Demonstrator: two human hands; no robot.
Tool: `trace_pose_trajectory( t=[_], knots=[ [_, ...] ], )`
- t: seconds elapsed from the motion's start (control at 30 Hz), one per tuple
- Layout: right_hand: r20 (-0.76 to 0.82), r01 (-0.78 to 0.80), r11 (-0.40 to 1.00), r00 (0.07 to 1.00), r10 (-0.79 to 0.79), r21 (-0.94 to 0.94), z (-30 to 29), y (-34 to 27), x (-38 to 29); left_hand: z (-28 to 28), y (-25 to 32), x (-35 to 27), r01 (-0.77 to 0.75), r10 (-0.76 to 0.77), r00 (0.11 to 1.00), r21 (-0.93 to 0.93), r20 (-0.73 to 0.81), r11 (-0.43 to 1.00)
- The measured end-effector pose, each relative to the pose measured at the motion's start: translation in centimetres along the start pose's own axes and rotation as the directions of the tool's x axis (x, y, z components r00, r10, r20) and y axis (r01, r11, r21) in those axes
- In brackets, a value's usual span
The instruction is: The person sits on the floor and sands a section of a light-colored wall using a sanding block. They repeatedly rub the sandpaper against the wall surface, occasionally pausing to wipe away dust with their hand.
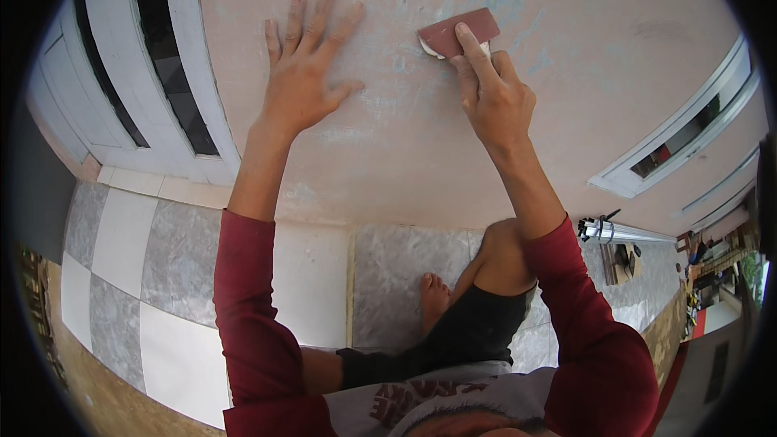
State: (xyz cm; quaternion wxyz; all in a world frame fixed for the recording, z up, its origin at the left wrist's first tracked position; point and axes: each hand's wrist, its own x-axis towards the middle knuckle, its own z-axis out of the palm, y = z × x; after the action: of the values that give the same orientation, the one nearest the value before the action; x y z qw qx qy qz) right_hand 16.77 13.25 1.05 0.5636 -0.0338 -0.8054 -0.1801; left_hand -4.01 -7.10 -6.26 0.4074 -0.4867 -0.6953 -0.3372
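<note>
My left hand (303, 73) lies flat against a pinkish painted wall (376, 176), its fingers spread and nothing in it. To its right, my right hand (495, 82) grips a reddish-brown piece of sandpaper (458, 33), with a finger pressed on its face. A pale, whitish edge shows beneath the sandpaper, but what it belongs to is partly hidden. The sheet is held at the wall. Around both hands the wall surface has pale blue and whitish patches, scratches and small pits.
A white door frame with dark glass strips (176, 73) stands at the left, a white-framed window (674, 133) at the right. Bundled metal profiles (631, 232) lie along the wall's foot, near small brown items (620, 264). My bare foot (435, 297) rests on grey and white floor tiles (182, 249).
</note>
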Motion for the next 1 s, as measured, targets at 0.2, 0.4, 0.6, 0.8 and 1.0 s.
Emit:
trace_pose_trajectory(
  t=[0.2,0.4,0.6,0.8,1.0],
  knots=[
    [0.02,0.133,0.99,0.991,-0.134,0.039,0.9,-0.4,-1.7,0.0,0.1,-0.1,0.004,-0.004,1.0,0.006,0.008,1.0],
    [0.273,0.054,0.995,0.959,-0.076,0.089,1.4,-1.2,-6.1,-1.3,1.2,0.7,-0.004,0.004,1.0,0.037,-0.004,0.999],
    [0.2,0.155,0.953,0.957,-0.21,0.261,-0.5,-1.7,-5.0,-3.4,5.9,2.9,0.147,-0.2,0.979,-0.578,-0.029,0.802],
    [0.262,0.012,0.933,0.958,-0.114,0.359,-0.8,-2.9,-4.8,-3.5,8.0,3.9,0.54,-0.289,0.841,-0.668,0.458,0.512],
    [0.302,-0.117,0.776,0.948,-0.098,0.619,-0.5,-2.9,-5.0,-3.2,7.6,3.3,0.556,-0.303,0.828,-0.619,0.472,0.555]
  ],
)
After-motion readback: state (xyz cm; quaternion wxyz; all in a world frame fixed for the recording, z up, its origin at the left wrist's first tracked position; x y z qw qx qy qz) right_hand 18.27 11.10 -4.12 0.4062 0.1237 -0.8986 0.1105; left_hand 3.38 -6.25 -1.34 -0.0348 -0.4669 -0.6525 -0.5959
